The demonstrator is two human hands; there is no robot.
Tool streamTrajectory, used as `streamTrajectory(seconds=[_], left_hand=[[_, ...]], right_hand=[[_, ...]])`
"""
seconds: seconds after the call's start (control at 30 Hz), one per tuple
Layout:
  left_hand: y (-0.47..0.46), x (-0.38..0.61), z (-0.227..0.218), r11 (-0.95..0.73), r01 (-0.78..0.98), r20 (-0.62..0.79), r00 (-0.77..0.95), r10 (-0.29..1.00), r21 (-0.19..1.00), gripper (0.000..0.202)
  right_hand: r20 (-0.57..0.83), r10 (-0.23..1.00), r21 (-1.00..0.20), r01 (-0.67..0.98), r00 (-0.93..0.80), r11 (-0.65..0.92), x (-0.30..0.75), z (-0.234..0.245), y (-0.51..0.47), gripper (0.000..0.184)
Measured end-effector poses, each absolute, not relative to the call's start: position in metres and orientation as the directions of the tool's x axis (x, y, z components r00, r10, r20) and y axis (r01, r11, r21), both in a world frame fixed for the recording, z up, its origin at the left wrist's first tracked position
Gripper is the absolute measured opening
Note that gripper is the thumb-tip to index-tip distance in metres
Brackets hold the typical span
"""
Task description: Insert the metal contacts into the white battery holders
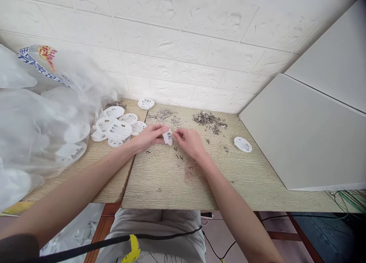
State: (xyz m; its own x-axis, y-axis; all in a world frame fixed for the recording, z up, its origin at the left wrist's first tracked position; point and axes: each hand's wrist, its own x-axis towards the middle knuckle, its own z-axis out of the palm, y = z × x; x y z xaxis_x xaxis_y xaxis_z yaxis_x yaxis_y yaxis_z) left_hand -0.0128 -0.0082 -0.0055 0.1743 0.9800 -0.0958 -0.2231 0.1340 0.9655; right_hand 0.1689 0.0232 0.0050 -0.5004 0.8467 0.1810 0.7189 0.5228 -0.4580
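Observation:
My left hand point(150, 137) holds a round white plastic disc point(168, 136) on edge, its slotted face turned to the right. Close by on the right, my right hand point(188, 140) is closed in a pinch at the disc's side; whatever its fingertips hold is too small to make out. Several small metal pieces point(181, 157) are scattered on the table below the hands. Behind them lie a heap of dark metal clips point(209, 120) and a spread of lighter metal bits point(162, 116).
White discs point(119, 129) are piled left of my left hand, beside a large clear plastic bag point(57, 125). One disc point(243, 144) lies at right and another point(146, 103) near the wall. A grey panel point(314, 133) leans at right, with green wires point(347, 200) by its base.

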Motion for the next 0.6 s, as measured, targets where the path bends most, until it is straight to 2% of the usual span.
streamTrajectory(seconds=[0.27, 0.6], left_hand=[[-0.0092, -0.0114, -0.0051, 0.133, -0.233, -0.100, 0.148, 0.984, 0.963, 0.032], [-0.0080, -0.0158, -0.0070, 0.141, -0.254, -0.096, 0.182, 0.979, 0.957, 0.030]], right_hand=[[0.212, 0.834, -0.403, 0.732, -0.509, 0.550, 0.1672, 0.0023, 0.0218, 0.024], [0.220, 0.835, -0.478, 0.690, -0.505, 0.544, 0.1671, 0.0041, 0.0221, 0.025]])
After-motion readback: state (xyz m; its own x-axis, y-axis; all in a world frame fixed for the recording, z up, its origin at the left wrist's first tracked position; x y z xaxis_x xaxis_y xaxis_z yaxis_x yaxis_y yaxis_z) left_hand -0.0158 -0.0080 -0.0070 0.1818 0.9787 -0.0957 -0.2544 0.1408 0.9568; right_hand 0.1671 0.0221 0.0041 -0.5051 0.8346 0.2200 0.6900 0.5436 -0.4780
